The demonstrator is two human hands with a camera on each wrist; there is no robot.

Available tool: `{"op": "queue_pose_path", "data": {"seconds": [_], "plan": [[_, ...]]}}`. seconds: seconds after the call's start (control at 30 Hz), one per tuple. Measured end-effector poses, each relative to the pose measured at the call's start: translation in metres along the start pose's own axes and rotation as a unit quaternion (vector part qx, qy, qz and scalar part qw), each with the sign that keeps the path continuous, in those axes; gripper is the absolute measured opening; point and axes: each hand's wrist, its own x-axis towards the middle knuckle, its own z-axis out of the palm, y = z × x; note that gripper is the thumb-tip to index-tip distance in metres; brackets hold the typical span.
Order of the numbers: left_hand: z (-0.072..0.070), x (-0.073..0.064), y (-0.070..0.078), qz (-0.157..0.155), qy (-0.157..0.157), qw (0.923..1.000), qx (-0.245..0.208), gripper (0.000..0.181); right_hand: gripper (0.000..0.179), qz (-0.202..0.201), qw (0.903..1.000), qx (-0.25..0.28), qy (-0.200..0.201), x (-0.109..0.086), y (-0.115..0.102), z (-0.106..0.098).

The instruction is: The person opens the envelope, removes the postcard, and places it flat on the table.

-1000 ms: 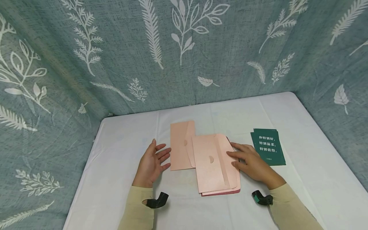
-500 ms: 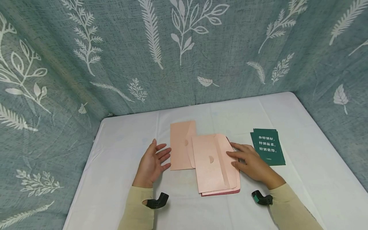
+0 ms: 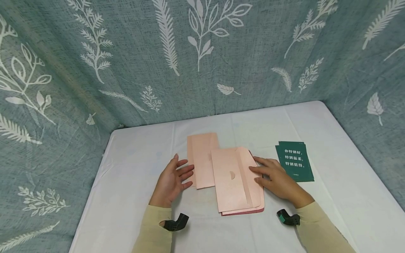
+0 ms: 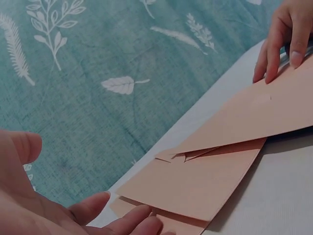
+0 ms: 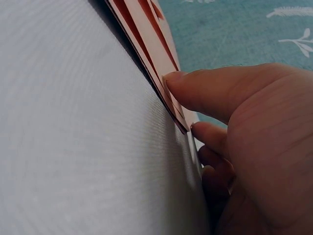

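Two overlapping pink envelopes lie at the table's centre-left, the upper envelope [image 3: 203, 151] set off to the right of the lower envelope [image 3: 190, 146]. My left hand [image 3: 169, 184], palm turned inward with fingers extended, touches their left side; its fingertips [image 4: 139, 215] meet the edges in the left wrist view. A larger stack of pink envelopes [image 3: 231, 193] covers part of that pair, and a dark red edge [image 3: 246, 212] shows beneath it. My right hand [image 3: 278, 179] rests loosely extended fingers on the stack's right side. The right thumb [image 5: 195, 90] touches the envelope edges in the right wrist view.
Dark green cards [image 3: 294, 172] with white printed characters lie in a small pile behind and right of my right hand. A white cloth [image 3: 126, 168] covers the table. Leaf-patterned curtains [image 3: 202, 88] border its back and sides.
My left hand has moved slightly right, and the upper envelope of the left pair has slid right, exposing a strip of the lower one. The right hand and front stack have stayed put.
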Motion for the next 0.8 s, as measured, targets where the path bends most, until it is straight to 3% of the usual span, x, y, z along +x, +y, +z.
{"op": "queue_pose_path", "data": {"seconds": [0.33,0.63,0.8], "plan": [[0.009,0.005,-0.004,-0.009,-0.014,0.9999,-0.004,0.079,0.041,-0.002,1.0,-0.001,0.0,0.0,0.002,0.0],[0.017,0.016,-0.008,0.011,-0.069,0.9975,0.012,0.055,0.042,-0.005,1.0,0.0,-0.002,0.0,0.003,-0.001],[0.02,0.022,-0.013,0.015,-0.058,0.9979,0.025,0.06,0.042,-0.003,1.0,0.002,-0.003,0.0,0.003,-0.002]]}}
